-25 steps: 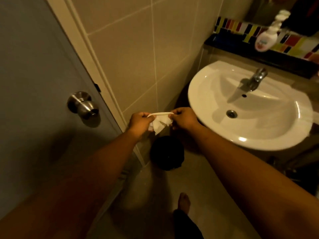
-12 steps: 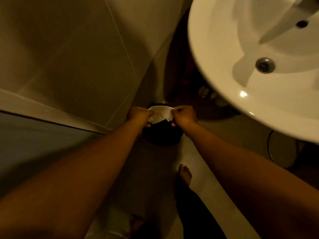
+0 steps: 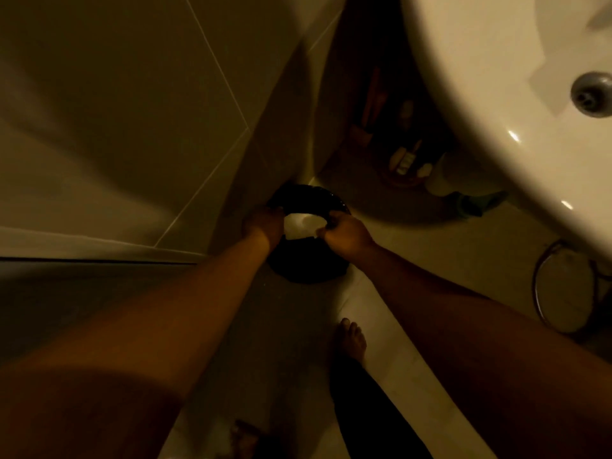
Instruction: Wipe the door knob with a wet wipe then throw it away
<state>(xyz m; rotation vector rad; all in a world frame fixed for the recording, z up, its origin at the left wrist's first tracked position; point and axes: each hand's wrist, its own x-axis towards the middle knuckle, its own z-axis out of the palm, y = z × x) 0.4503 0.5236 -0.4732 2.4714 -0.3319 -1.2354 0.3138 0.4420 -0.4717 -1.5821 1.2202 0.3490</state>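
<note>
A white wet wipe (image 3: 303, 225) is stretched between both my hands. My left hand (image 3: 263, 223) pinches its left end and my right hand (image 3: 346, 231) pinches its right end. Both hands hover directly over a black round trash bin (image 3: 306, 270) on the floor, in the corner by the tiled wall. The door knob is out of view.
A white sink basin (image 3: 496, 111) with a metal drain (image 3: 591, 94) overhangs the upper right. Small bottles (image 3: 405, 159) sit on the floor under it. A round wire-framed object (image 3: 563, 289) stands at right. My bare foot (image 3: 352, 337) is on the floor tiles; the door edge (image 3: 82, 256) runs at left.
The view has tilted down from the door knob and sink to the floor. Both hands have lowered the wipe until it hangs just over the black bin.
</note>
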